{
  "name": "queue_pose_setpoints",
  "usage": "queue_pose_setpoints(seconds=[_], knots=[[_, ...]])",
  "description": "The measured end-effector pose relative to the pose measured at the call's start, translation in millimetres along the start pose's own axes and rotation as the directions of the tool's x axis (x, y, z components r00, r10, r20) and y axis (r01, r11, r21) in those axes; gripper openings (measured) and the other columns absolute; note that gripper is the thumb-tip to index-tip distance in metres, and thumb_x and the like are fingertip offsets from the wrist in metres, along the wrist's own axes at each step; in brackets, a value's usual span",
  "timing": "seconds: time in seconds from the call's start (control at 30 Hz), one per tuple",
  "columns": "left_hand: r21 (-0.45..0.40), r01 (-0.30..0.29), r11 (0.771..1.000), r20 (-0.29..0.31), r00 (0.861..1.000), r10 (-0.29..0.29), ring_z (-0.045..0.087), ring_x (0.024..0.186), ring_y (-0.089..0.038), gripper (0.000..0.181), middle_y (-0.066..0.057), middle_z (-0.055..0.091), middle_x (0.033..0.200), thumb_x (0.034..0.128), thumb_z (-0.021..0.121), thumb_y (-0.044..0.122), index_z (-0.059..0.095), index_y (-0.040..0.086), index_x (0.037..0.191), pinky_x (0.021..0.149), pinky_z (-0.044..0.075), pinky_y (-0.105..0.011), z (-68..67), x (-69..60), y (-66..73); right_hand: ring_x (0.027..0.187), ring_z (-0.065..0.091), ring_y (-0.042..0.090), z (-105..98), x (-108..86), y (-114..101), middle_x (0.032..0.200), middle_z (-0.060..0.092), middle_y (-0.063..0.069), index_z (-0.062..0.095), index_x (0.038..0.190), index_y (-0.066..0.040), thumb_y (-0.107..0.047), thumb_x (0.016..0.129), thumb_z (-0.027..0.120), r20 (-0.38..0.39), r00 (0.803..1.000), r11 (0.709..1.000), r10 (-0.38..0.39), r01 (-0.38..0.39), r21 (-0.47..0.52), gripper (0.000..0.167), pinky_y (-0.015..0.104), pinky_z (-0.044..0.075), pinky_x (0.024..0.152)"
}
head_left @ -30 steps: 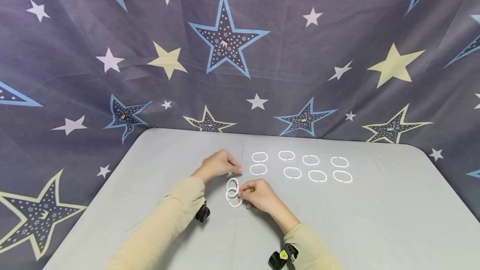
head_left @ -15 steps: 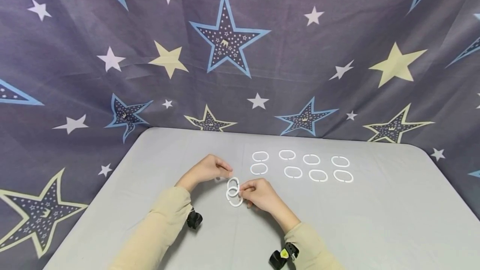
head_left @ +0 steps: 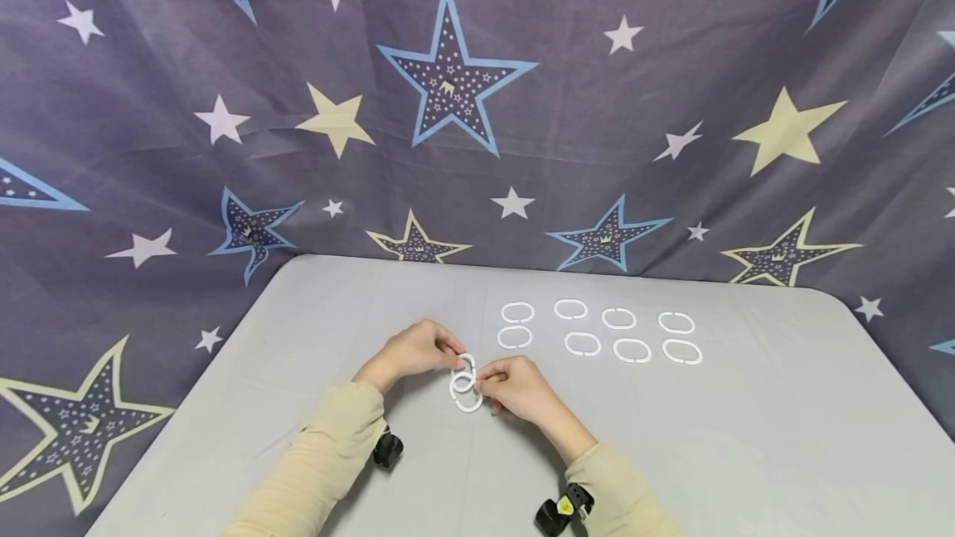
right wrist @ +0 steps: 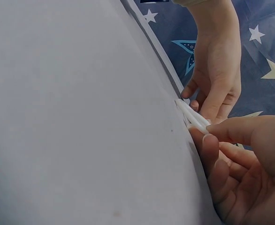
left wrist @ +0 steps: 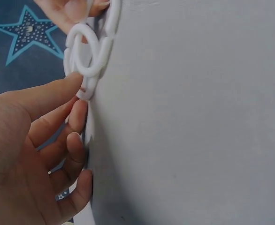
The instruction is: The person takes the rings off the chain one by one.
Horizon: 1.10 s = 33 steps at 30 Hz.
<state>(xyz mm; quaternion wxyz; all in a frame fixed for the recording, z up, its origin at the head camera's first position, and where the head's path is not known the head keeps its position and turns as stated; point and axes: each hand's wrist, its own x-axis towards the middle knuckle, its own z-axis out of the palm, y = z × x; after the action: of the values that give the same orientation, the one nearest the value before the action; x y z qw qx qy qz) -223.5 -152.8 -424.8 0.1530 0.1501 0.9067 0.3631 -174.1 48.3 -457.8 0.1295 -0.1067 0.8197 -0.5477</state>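
In the head view, white plastic oval links are joined in a short chain near the middle of the table; exactly how many overlap there I cannot tell. My left hand (head_left: 416, 348) pinches the upper link (head_left: 472, 360) between thumb and forefinger. From the right, my right hand (head_left: 521, 389) pinches the side of the lower link (head_left: 467, 410). The left wrist view shows the interlocked links (left wrist: 94, 47) in front of the left thumb, whose other fingers curl loosely below. In the right wrist view the links (right wrist: 194, 117) appear edge-on at the right thumb and forefinger.
Several separate white oval links (head_left: 632, 360) lie in two loose rows to the right, on the far part of the grey table (head_left: 709, 454). A star-patterned cloth (head_left: 522, 164) hangs behind the table's back edge. Both wrists carry black cameras.
My left hand drew back leftward from beyond the chain, then came down onto the upper link and now pinches it. The right hand has kept its hold in the same place.
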Motion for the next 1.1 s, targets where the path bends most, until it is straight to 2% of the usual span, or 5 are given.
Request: queue_pose_setpoints(seconds=[0.3, 0.57, 0.8, 0.9, 1.1], knots=[[0.029, 0.009, 1.0, -0.018, 1.0, -0.008, 0.061, 0.074, -0.008, 0.011, 0.006, 0.071, 0.079, 0.0832, 0.079, 0.017, 0.077, 0.01, 0.092, 0.075, 0.049, -0.031, 2.7, -1.1, -1.3, 0.044, 0.052, 0.007, 0, 0.4, -1, 0.069, 0.07, 0.003, 0.074, 0.098, 0.002, -0.004, 0.086, 0.068, 0.003, 1.0, 1.0, 0.007, -0.007, -0.004, 0.015, 0.02, 0.038, 0.038], [-0.099, -0.002, 0.995, -0.032, 0.999, -0.001, 0.06, 0.062, -0.016, 0.01, 0.0, 0.069, 0.076, 0.0872, 0.076, 0.015, 0.075, 0.007, 0.092, 0.059, 0.047, -0.029, 3.8, -9.8, 0.7, 0.045, 0.053, 0.007, -1, -0.1, -1, 0.071, 0.07, 0.003, 0.074, 0.098, 0.002, -0.005, 0.087, 0.068, 0.015, 1.0, 1.0, 0.003, -0.003, -0.005, 0.014, 0.021, 0.038, 0.038], [-0.105, -0.009, 0.994, -0.155, 0.988, -0.008, 0.062, 0.064, -0.019, 0.005, 0.005, 0.067, 0.077, 0.0864, 0.077, 0.019, 0.074, 0.016, 0.089, 0.06, 0.048, -0.032, 5.9, -23.8, 1.6, 0.046, 0.054, 0.007, -1, -0.7, -2, 0.071, 0.07, 0.003, 0.074, 0.099, 0.003, -0.005, 0.087, 0.068, 0.028, 1.0, 1.0, -0.004, 0.004, 0.003, 0.015, 0.021, 0.039, 0.04], [-0.081, -0.008, 0.997, -0.22, 0.975, -0.01, 0.062, 0.067, -0.016, 0.006, 0.008, 0.067, 0.078, 0.0858, 0.078, 0.025, 0.075, 0.02, 0.089, 0.064, 0.048, -0.033, 4.3, -30.0, 2.3, 0.046, 0.055, 0.008, -2, -1.2, -3, 0.068, 0.069, 0.004, 0.074, 0.098, 0.003, -0.006, 0.087, 0.069, 0.017, 1.0, 1.0, 0.001, -0.001, 0.004, 0.015, 0.021, 0.04, 0.04], [-0.017, -0.035, 0.999, -0.333, 0.942, 0.027, 0.06, 0.077, -0.01, 0.006, 0.013, 0.067, 0.081, 0.0845, 0.079, 0.03, 0.075, 0.028, 0.088, 0.07, 0.047, -0.034, -0.6, -43.9, 5.2, 0.045, 0.055, 0.008, -4, -2.0, -7, 0.063, 0.066, 0.003, 0.074, 0.099, 0.002, -0.008, 0.088, 0.068, 0.011, 1.0, 1.0, 0.011, -0.011, 0.0, 0.016, 0.02, 0.039, 0.04]])
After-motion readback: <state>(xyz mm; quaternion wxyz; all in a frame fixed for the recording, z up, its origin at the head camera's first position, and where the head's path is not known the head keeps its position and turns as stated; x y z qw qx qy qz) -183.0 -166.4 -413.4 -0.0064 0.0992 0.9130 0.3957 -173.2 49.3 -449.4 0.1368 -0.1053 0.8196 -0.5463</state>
